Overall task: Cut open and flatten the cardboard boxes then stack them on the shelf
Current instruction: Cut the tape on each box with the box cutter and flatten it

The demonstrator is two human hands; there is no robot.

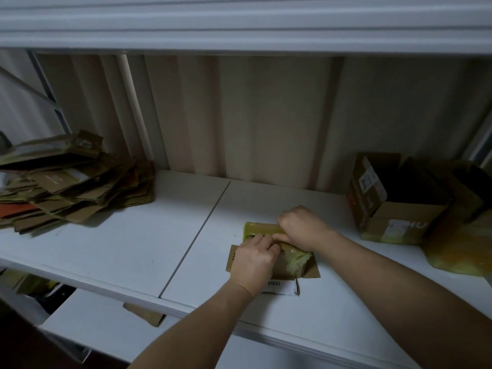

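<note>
A small cardboard box [292,265] wrapped in yellowish tape lies on the white shelf [127,251], right of the shelf's seam. My left hand [253,265] grips its near part, fingers curled over the top edge. My right hand [303,227] is closed on the box's far upper edge, thumb touching the left fingers. A white label [282,287] sticks out under the box. No cutting tool is visible. A pile of flattened cardboard [72,182] lies at the shelf's left end.
An open cardboard box [394,198] stands at the right with another dark open box [476,187] behind it and a yellow-taped piece [458,249] in front. A cardboard scrap [145,314] lies on the lower shelf. An upper shelf edge [239,27] hangs overhead.
</note>
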